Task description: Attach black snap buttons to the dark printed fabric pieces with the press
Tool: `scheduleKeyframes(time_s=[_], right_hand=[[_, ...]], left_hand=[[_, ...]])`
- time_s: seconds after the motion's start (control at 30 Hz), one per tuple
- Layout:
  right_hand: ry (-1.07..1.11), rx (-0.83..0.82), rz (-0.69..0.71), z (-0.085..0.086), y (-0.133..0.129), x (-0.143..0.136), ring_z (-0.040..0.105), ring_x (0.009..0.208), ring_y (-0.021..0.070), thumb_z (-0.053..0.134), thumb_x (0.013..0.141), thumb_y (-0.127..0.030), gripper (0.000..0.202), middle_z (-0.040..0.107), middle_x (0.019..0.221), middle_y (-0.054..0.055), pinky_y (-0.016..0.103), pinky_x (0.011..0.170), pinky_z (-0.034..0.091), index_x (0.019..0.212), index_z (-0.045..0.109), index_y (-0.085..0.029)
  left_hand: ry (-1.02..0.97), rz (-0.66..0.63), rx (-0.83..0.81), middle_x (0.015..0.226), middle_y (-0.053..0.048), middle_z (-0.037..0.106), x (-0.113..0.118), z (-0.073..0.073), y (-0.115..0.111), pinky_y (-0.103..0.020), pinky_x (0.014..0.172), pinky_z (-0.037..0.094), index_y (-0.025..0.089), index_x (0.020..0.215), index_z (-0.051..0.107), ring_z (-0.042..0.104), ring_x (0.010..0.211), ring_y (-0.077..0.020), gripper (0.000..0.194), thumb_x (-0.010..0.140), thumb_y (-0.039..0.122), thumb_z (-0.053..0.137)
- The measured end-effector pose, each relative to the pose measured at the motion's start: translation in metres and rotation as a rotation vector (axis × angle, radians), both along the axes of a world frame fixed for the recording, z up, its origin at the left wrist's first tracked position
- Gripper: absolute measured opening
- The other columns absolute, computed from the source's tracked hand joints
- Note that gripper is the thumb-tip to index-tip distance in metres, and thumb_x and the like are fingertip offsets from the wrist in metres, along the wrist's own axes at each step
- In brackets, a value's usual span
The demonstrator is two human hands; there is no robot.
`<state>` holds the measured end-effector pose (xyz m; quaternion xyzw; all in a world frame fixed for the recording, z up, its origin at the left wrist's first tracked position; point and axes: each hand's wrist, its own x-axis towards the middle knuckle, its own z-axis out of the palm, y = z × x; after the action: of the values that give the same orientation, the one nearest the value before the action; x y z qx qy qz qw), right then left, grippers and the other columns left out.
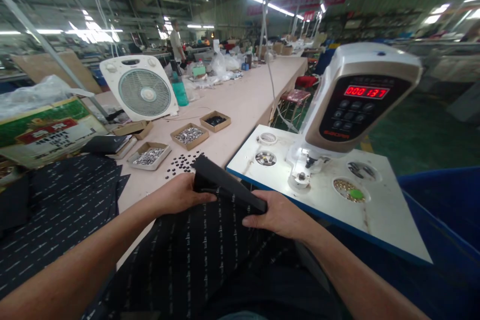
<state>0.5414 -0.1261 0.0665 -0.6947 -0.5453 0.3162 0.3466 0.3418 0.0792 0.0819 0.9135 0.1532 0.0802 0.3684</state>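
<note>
Black fabric (210, 240) with rows of small white print hangs down in front of me, its plain folded edge raised between my hands. My left hand (183, 194) grips the left end of this edge, thumb on the near side. The right end is pinched in my right hand (275, 212), close to the white machine table. Just beyond the fabric, several small black pieces (182, 162) lie scattered on the long table. To the right stands a white and bronze machine (337, 110) with a lit red display.
Open boxes of small metal parts (150, 156) and black parts (215, 120) stand on the long table (247, 95), near a white fan (144, 90). More printed fabric (75, 210) lies at left. A blue container (446, 200) is at right. A person (176, 44) stands far back.
</note>
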Motion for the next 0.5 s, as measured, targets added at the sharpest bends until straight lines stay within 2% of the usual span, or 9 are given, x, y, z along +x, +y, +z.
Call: scheduleKeyframes(time_s=[0.07,0.17,0.37,0.43,0.5], right_hand=[[-0.045,-0.028,-0.014,-0.003,0.0,0.003,0.058,0.07,0.0172,0.071,0.078,-0.033,0.015,0.064,0.074,-0.002,0.027,0.065,0.041,0.079,0.07,-0.018],[0.069,-0.01,-0.05,-0.007,0.001,0.007,0.06,0.072,0.0185,0.069,0.08,-0.038,0.02,0.067,0.076,0.0,0.028,0.068,0.044,0.079,0.071,-0.018],[0.31,0.015,-0.043,-0.008,0.003,0.009,0.064,0.083,0.0228,0.07,0.079,-0.045,0.031,0.072,0.088,0.003,0.033,0.078,0.048,0.09,0.072,-0.016],[0.302,0.016,-0.036,-0.009,0.003,0.009,0.063,0.083,0.0226,0.069,0.08,-0.044,0.031,0.071,0.088,0.003,0.032,0.077,0.048,0.092,0.072,-0.016],[0.226,0.01,-0.066,-0.009,0.003,0.009,0.063,0.079,0.0216,0.068,0.081,-0.042,0.028,0.07,0.084,0.002,0.031,0.074,0.048,0.09,0.072,-0.016]], left_hand=[[0.033,0.011,-0.078,0.101,-0.004,0.071,0.003,-0.004,0.001,-0.036,0.09,0.05,0.02,0.106,0.071,0.064,0.096,-0.0265,0.041,0.082,0.052,0.065],[0.033,-0.014,-0.151,0.101,-0.002,0.071,0.007,-0.006,-0.001,-0.035,0.088,0.05,0.02,0.103,0.071,0.064,0.094,-0.0255,0.037,0.085,0.052,0.061],[-0.035,0.044,-0.105,0.096,-0.004,0.07,0.02,-0.013,-0.001,-0.038,0.085,0.051,0.018,0.092,0.068,0.063,0.091,-0.0267,0.037,0.09,0.049,0.05],[-0.101,0.081,-0.064,0.101,-0.005,0.069,0.022,-0.013,-0.004,-0.04,0.089,0.051,0.017,0.1,0.067,0.063,0.095,-0.0273,0.034,0.09,0.045,0.05],[-0.233,0.15,0.073,0.117,-0.008,0.065,0.02,-0.006,-0.012,-0.044,0.098,0.048,0.016,0.121,0.059,0.06,0.108,-0.0284,0.042,0.087,0.04,0.056]])
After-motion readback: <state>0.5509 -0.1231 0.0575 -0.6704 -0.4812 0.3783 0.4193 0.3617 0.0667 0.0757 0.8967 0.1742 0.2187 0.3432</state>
